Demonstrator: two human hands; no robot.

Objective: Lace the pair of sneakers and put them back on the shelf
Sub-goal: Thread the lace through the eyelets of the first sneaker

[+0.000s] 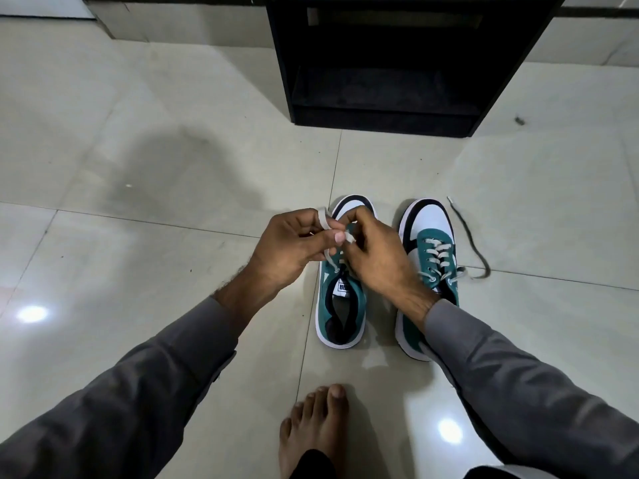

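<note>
Both hands pinch a white lace, seemingly hiding the left sneaker's eyelets.

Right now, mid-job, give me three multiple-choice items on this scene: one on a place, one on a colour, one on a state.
1. Where does the black open shelf unit stand?
A. beyond the shoes
B. left of the left hand
C. behind the bare foot

2. The uppers of the sneakers are mainly:
A. red
B. teal green
C. yellow

3. The right-side teal-and-white sneaker is:
A. unlaced
B. on the shelf
C. laced, ends loose

Key: 1 A, it stands past the toes. 2 B, both uppers show teal. 3 C, lace crosses its eyelets while the left hand and right hand pinch the pale lace over the left-side sneaker.
</note>
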